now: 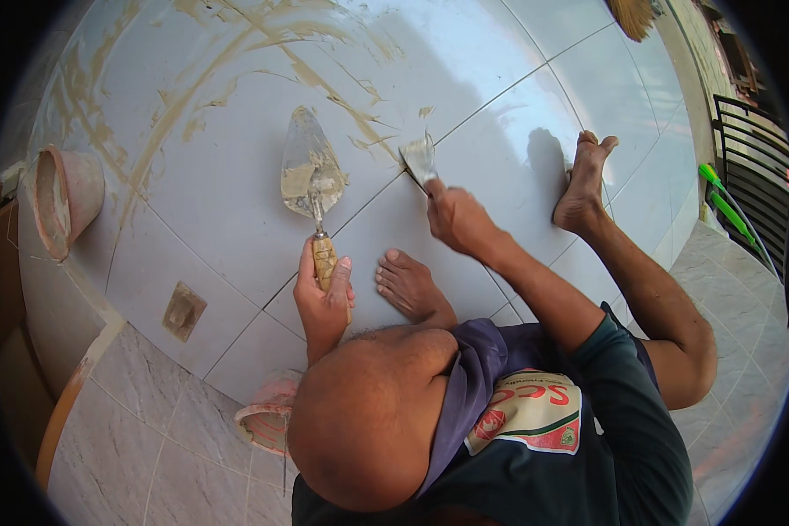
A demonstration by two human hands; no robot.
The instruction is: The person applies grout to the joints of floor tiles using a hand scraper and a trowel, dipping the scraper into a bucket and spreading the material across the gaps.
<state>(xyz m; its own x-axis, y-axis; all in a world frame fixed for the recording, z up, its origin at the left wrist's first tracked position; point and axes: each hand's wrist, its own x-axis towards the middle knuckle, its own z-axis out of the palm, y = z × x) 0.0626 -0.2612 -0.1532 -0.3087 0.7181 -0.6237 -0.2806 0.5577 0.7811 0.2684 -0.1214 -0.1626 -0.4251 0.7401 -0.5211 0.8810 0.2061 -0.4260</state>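
Note:
My left hand (324, 298) is closed round the wooden handle of a pointed trowel (303, 145). Beige paste lies on the trowel's metal blade, mostly toward the handle end. In my right hand (465, 221) is a putty knife (419, 159), its flat blade on or just above a joint between large pale tiles (491, 167). Fingers hide the knife's handle. Beige smears of paste (162, 118) streak the tiles at the far left and along a joint toward the knife. My bare left foot (412, 285) rests on the tiles between the two hands.
A stained pinkish bucket (83, 193) lies tilted at the left; another bucket (267, 419) is beside my left knee. A square floor drain (184, 311) sits near the left. My right foot (583, 188), broom bristles (633, 17), a green-handled tool (732, 215) and black metal bars (745, 131) are at the right.

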